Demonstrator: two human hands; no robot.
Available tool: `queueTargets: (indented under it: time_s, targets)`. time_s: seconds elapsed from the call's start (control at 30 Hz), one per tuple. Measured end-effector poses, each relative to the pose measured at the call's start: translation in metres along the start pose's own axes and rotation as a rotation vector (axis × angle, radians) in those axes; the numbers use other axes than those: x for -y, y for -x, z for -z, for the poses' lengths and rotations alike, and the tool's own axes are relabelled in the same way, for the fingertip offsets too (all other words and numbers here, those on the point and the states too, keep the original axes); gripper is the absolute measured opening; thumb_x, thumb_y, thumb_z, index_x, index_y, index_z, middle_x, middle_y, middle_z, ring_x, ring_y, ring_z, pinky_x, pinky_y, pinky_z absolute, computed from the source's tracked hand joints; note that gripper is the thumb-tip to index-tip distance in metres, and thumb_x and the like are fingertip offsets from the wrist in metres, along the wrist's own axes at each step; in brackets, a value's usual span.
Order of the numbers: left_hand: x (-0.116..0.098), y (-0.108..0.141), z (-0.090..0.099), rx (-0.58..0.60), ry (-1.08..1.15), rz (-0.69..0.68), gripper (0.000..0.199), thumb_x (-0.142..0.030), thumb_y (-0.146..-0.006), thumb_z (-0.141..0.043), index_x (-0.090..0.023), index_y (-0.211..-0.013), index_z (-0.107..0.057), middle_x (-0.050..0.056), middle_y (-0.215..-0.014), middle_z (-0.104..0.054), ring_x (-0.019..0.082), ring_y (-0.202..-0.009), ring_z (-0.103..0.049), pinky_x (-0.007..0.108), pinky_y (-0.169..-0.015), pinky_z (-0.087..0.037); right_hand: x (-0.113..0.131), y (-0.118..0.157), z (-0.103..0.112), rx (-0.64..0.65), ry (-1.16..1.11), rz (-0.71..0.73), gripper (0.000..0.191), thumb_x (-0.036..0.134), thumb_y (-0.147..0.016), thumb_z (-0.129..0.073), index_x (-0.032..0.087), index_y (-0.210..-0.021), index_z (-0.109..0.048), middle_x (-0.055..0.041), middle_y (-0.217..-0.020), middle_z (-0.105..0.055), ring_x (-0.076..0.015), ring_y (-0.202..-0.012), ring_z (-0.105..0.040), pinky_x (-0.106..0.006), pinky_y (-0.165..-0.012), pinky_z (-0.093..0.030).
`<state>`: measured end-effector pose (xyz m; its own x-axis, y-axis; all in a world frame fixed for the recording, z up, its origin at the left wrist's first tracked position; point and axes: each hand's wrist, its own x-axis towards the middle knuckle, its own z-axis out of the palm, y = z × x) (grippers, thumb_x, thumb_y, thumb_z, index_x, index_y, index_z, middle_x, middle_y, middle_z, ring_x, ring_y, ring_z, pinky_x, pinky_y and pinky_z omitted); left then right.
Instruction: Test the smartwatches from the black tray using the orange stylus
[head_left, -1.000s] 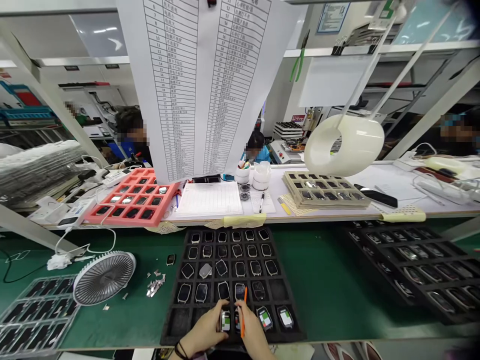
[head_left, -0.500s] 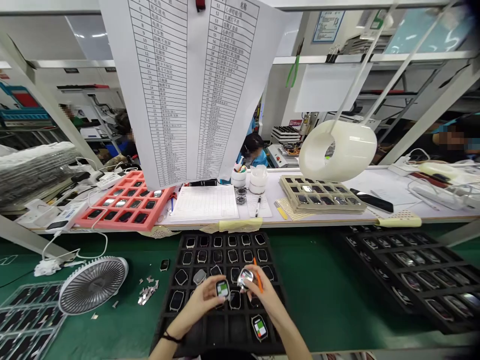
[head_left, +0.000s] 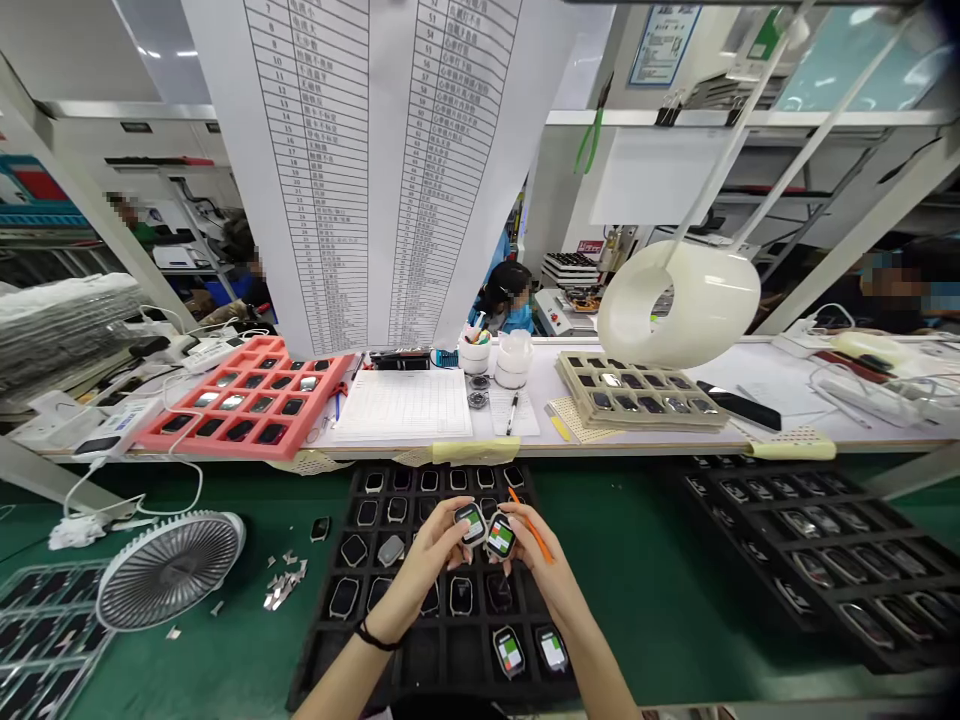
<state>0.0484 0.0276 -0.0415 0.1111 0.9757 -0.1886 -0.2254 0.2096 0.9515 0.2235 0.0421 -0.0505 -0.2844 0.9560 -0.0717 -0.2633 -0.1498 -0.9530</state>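
Over the black foam tray (head_left: 420, 655), my left hand (head_left: 433, 550) pinches a smartwatch body (head_left: 470, 523) with a lit green-and-white screen. Close beside it, my right hand (head_left: 544, 570) grips a second smartwatch (head_left: 501, 535), its lit screen showing green, white and red. An orange stick-like tool (head_left: 531, 525) is also held in the right hand, slanting across the fingers. Rows of dark-screened watches sit in the tray's pockets. Two lit watches, one (head_left: 509, 652) left of the other (head_left: 553, 650), lie in the front right pockets.
To the left stand a small round fan (head_left: 171, 570) and a scatter of small pale scraps (head_left: 286, 582). More black watch trays (head_left: 810, 560) are at the right. A red tray (head_left: 240, 400) and a beige tray (head_left: 637, 390) rest on the shelf. A printed sheet (head_left: 375, 180) hangs ahead.
Both hands have risen slightly and come together, bringing the two watches side by side. The right hand's watch has turned from its shiny side to its lit screen. The view has shifted a little.
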Motion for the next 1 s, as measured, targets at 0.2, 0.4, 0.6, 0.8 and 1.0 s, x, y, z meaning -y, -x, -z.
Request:
queueTargets:
  time_s: [0.2,0.4,0.6,0.8,1.0]
  targets:
    - [-0.015,0.008,-0.008,-0.015,-0.095,-0.091,0.046,-0.053,-0.077,-0.064,-0.018,-0.106,-0.058,0.003,-0.087,-0.060,0.011,-0.063,-0.051,0.020,-0.050,-0.040,0.006,0.007,-0.002,0.041,0.079,0.018,0.036,0.046,-0.084,-0.061,0.025,-0.112,-0.056,-0.0052,-0.099,-0.062,-0.0139,-0.061,-0.059,-0.029,-0.056,-0.053]
    - [-0.024,0.014,-0.011,-0.040,-0.118,-0.161,0.042,-0.055,-0.081,-0.058,-0.019,-0.104,-0.061,0.001,-0.080,-0.057,0.010,-0.057,-0.048,0.021,-0.050,-0.043,0.008,0.007,-0.006,0.070,0.091,0.015,0.039,0.041,-0.079,-0.068,0.026,-0.113,-0.056,-0.0042,-0.099,-0.061,-0.0149,-0.063,-0.061,-0.027,-0.052,-0.052]
    - [-0.025,0.018,-0.011,-0.002,-0.145,-0.189,0.041,-0.051,-0.082,-0.059,-0.018,-0.107,-0.057,0.006,-0.095,-0.062,0.016,-0.076,-0.057,0.021,-0.055,-0.044,0.010,0.011,-0.006,0.023,0.079,0.028,0.032,0.046,-0.089,-0.054,0.025,-0.113,-0.057,-0.0040,-0.095,-0.062,-0.0135,-0.056,-0.059,-0.028,-0.051,-0.050]
    - [-0.021,0.017,-0.011,-0.008,-0.159,-0.231,0.040,-0.049,-0.081,-0.063,-0.017,-0.105,-0.057,0.007,-0.094,-0.061,0.016,-0.076,-0.057,0.023,-0.059,-0.045,0.014,0.015,-0.007,0.059,0.131,0.044,0.033,0.042,-0.088,-0.057,0.028,-0.117,-0.057,-0.0078,-0.118,-0.059,-0.0119,-0.056,-0.059,-0.033,-0.061,-0.054]
    - [-0.022,0.017,-0.012,-0.038,-0.182,-0.214,0.041,-0.053,-0.081,-0.059,-0.018,-0.104,-0.056,0.006,-0.093,-0.062,0.016,-0.074,-0.057,0.024,-0.058,-0.046,0.017,0.016,-0.012,0.081,0.162,0.045,0.040,0.045,-0.084,-0.061,0.028,-0.120,-0.054,-0.0070,-0.115,-0.059,-0.0109,-0.055,-0.056,-0.033,-0.064,-0.054]
